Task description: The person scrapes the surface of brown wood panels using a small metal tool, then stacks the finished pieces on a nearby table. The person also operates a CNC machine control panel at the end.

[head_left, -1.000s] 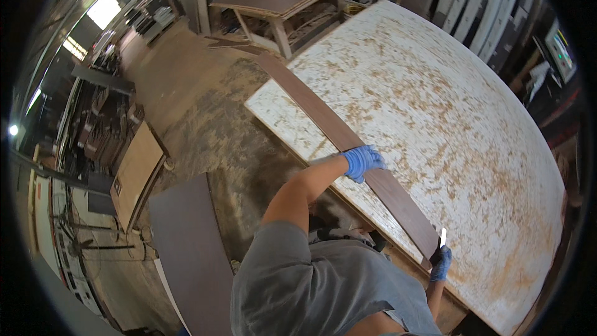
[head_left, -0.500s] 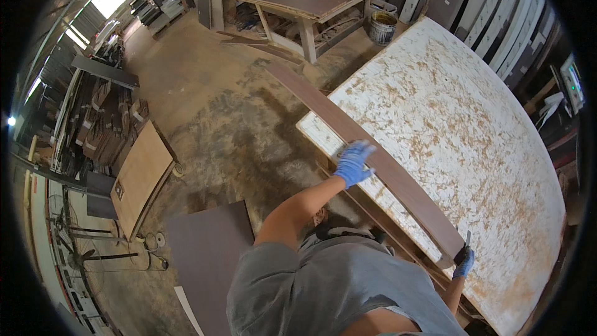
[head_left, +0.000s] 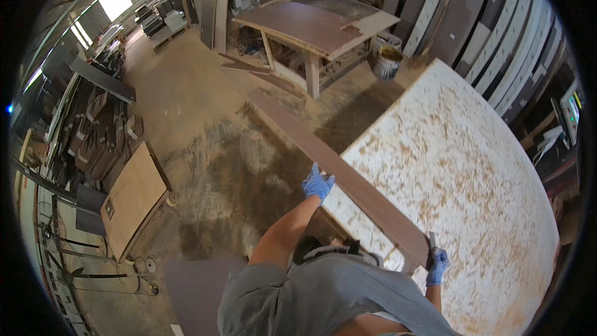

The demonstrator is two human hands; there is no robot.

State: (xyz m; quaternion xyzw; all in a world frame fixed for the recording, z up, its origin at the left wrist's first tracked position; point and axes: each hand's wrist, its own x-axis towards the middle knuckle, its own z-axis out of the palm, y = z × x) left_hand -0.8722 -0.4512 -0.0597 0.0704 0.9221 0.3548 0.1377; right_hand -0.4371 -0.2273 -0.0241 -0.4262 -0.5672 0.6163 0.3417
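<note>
A long brown plank [head_left: 348, 177] lies slantwise over the near-left side of a white table [head_left: 472, 193] stained with brown streaks, its far end jutting out past the table corner. My left hand [head_left: 318, 185], in a blue glove, grips the plank's left edge about midway along. At the plank's near end is my gloved right hand [head_left: 438, 266], closed around a small tool with a flat metal blade [head_left: 432, 239]. The tool's handle is mostly hidden in the fist, so its exact kind cannot be made out.
Ahead stands a wooden worktable [head_left: 298, 22] with brown sheets on top. Beside it is a stained bucket [head_left: 387, 62]. Long panels [head_left: 463, 9] lean at the back right. A light wooden board [head_left: 134, 199] and a dark panel [head_left: 199, 295] are on the left.
The plank has shifted left and away from the near edge, with more of it overhanging. My left hand went from its top to its left edge; my right hand moved left with the tool.
</note>
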